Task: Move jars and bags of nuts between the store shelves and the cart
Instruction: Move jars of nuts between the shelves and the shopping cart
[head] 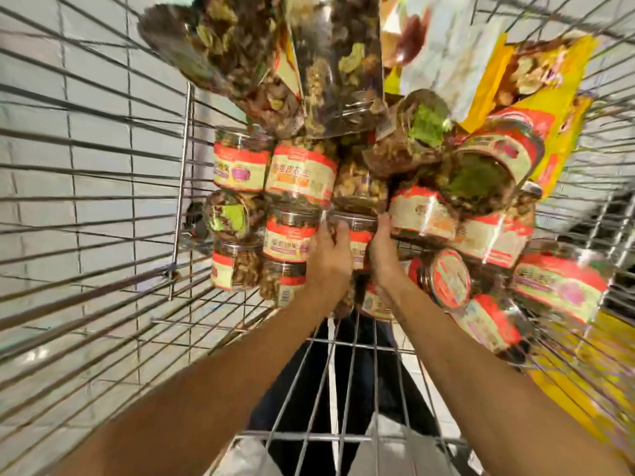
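I look down into a wire cart piled with clear jars of nuts with red and cream labels, and bags of nuts at the far end. My left hand and my right hand both clasp one red-labelled jar in the middle of the pile, one hand on each side. A row of similar jars lies just beyond it. More jars lie tumbled to the right. Clear bags of mixed nuts and a yellow bag lean at the cart's far end.
The cart's wire walls rise on the left and on the right. A light tiled floor shows through the wires. Dark trousers appear below the cart's near wire panel.
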The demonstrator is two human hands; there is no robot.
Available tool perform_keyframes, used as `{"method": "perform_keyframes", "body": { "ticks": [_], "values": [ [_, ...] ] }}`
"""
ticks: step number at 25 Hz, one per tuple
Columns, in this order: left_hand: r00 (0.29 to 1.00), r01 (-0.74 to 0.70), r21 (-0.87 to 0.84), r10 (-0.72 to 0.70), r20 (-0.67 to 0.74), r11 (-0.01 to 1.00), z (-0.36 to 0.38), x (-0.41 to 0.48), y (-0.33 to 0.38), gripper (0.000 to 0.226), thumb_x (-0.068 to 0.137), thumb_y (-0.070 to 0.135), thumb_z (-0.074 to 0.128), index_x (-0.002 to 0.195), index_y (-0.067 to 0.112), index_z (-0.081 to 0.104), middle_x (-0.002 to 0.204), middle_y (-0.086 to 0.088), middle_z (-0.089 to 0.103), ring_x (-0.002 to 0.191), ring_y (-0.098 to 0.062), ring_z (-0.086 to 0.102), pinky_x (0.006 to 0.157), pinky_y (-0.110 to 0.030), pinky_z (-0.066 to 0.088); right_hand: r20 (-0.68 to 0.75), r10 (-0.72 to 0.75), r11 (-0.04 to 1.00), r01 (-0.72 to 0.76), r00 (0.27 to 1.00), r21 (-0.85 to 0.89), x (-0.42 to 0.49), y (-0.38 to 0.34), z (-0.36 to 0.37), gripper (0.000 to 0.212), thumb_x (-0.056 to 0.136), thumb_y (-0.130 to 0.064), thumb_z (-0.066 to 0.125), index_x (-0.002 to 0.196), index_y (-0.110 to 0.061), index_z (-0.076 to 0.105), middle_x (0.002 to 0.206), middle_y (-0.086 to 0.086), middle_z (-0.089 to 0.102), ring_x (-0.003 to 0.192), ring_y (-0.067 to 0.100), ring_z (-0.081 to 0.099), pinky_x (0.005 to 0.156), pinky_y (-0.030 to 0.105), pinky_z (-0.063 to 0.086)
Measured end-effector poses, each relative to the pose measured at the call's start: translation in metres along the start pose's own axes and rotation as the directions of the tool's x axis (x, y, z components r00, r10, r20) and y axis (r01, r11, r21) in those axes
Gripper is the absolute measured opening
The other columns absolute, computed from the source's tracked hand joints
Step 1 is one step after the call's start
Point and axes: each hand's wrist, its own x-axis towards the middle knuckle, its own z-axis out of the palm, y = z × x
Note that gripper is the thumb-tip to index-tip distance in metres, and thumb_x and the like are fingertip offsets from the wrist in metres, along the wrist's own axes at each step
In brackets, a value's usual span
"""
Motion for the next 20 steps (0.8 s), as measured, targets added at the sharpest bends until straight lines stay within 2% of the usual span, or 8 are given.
{"method": "perform_keyframes", "body": {
  "ticks": [2, 4, 7, 9, 12, 16, 18, 20],
  "values": [
    [0.995, -0.098, 0.014, 0.098, -0.034, 0.995, -0.014, -0.019, 0.000, 0.050, 0.099, 0.038, 0.030, 0.134, 0.008, 0.048, 0.133, -0.020, 0.050, 0.121, -0.036, 0.048, 0.105, -0.043, 0.037, 0.072, 0.007, 1.000, -0.008, 0.997, 0.010, -0.003, 0.001, -0.011, 0.066, 0.090, -0.061, 0.032, 0.117, -0.008, 0.060, 0.116, 0.014, 0.066, 0.100, 0.026, 0.064, 0.089, 0.037, 0.051],
    [0.998, -0.055, -0.110, 0.058, 0.025, 0.992, -0.030, -0.037, 0.005, 0.046, 0.097, 0.046, 0.033, 0.125, 0.018, 0.055, 0.121, -0.007, 0.059, 0.113, -0.024, 0.055, 0.094, -0.034, 0.044, 0.166, 0.011, 0.999, -0.019, 0.986, 0.044, -0.017, -0.002, -0.026, 0.083, 0.075, -0.074, 0.037, 0.123, -0.011, 0.059, 0.110, 0.014, 0.069, 0.099, 0.029, 0.066, 0.088, 0.041, 0.053],
    [0.996, 0.018, -0.262, 0.007, 0.094, 0.965, -0.052, -0.041, 0.006, 0.037, 0.101, 0.041, 0.030, 0.107, 0.025, 0.063, 0.095, 0.006, 0.068, 0.090, -0.013, 0.063, 0.072, -0.021, 0.048, 0.230, -0.003, 1.000, 0.003, 0.973, 0.002, -0.017, -0.011, -0.036, 0.074, 0.082, -0.073, 0.032, 0.120, -0.016, 0.061, 0.098, 0.009, 0.073, 0.090, 0.026, 0.070, 0.084, 0.043, 0.054],
    [0.998, 0.030, -0.141, -0.037, -0.043, 0.990, -0.064, -0.019, -0.008, 0.037, 0.100, 0.035, 0.037, 0.114, 0.011, 0.061, 0.105, -0.007, 0.067, 0.098, -0.021, 0.062, 0.086, -0.031, 0.051, 0.224, -0.011, 0.999, 0.021, 0.974, -0.043, -0.019, -0.018, -0.037, 0.070, 0.086, -0.069, 0.031, 0.118, -0.015, 0.062, 0.095, 0.010, 0.073, 0.091, 0.028, 0.069, 0.085, 0.045, 0.054],
    [0.986, 0.048, 0.247, -0.006, -0.169, 0.968, -0.067, 0.017, -0.042, 0.050, 0.091, 0.034, 0.058, 0.127, 0.001, 0.047, 0.127, -0.017, 0.055, 0.118, -0.032, 0.051, 0.103, -0.044, 0.040, 0.260, -0.019, 0.999, 0.031, 0.966, -0.043, -0.010, -0.016, -0.041, 0.066, 0.083, -0.070, 0.033, 0.105, -0.018, 0.066, 0.085, 0.007, 0.074, 0.084, 0.026, 0.070, 0.081, 0.042, 0.056],
    [0.955, 0.134, 0.422, -0.003, -0.295, 0.897, -0.023, 0.035, -0.049, 0.106, 0.072, 0.055, 0.071, 0.138, -0.012, 0.021, 0.136, -0.026, 0.040, 0.128, -0.038, 0.038, 0.108, -0.044, 0.031, 0.296, -0.028, 0.999, 0.033, 0.955, -0.010, -0.003, -0.013, -0.046, 0.062, 0.087, -0.067, 0.030, 0.099, -0.019, 0.067, 0.087, 0.008, 0.075, 0.083, 0.024, 0.072, 0.072, 0.038, 0.059],
    [0.926, 0.181, 0.445, 0.001, -0.378, 0.877, -0.013, 0.037, -0.048, 0.109, 0.071, 0.058, 0.071, 0.138, -0.012, 0.021, 0.134, -0.025, 0.040, 0.124, -0.039, 0.040, 0.105, -0.044, 0.031, 0.297, -0.059, 0.998, 0.066, 0.953, -0.014, -0.003, -0.015, -0.046, 0.056, 0.091, -0.063, 0.030, 0.092, -0.019, 0.066, 0.074, 0.002, 0.075, 0.068, 0.016, 0.072, 0.057, 0.027, 0.057],
    [0.910, 0.160, 0.432, 0.036, -0.413, 0.887, -0.019, 0.039, -0.050, 0.101, 0.068, 0.056, 0.074, 0.131, -0.009, 0.030, 0.128, -0.023, 0.045, 0.118, -0.039, 0.045, 0.100, -0.045, 0.035, 0.295, -0.093, 0.994, 0.105, 0.951, -0.025, -0.004, -0.024, -0.048, 0.057, 0.092, -0.061, 0.029, 0.093, -0.018, 0.066, 0.071, 0.000, 0.074, 0.065, 0.014, 0.071, 0.058, 0.026, 0.058]
  ]
}}
